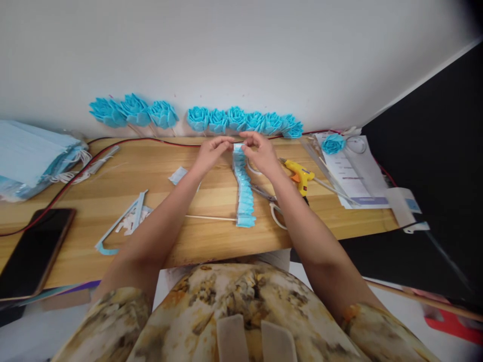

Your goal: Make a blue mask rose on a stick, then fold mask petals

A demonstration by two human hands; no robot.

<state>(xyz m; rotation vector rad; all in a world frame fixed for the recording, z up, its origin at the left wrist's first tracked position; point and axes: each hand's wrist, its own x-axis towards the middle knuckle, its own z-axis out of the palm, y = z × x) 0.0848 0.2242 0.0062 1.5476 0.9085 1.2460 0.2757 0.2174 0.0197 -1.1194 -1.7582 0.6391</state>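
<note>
Thin pale wooden stick (211, 217) at near end of long pleated light-blue strip (245, 196), which lies on wood-grain table (211, 239). Yellow glue gun (301, 176) right of strip. Person's left hand (214, 153) and right hand (262, 153), fingers bent, at strip's far end; can't tell if gripping. Ruffled blue flowers (237, 119) beyond strip.

The pleated strip (245, 196), running away from my camera over the table (211, 241), is my landmark. A stick (211, 217) meets its near end from the left. Just right of the strip I have the scissors (278, 215); farther right, the glue gun (300, 175), then a paper sheet (349, 173) with a single flower (333, 144) on it. Behind the strip I see a flower row (236, 118) along the wall (241, 55); behind and left, another flower group (135, 110). Left of the strip lie scraps (133, 220); far left, the phone (35, 251) and, behind that, stacked sheets (32, 156).
</note>
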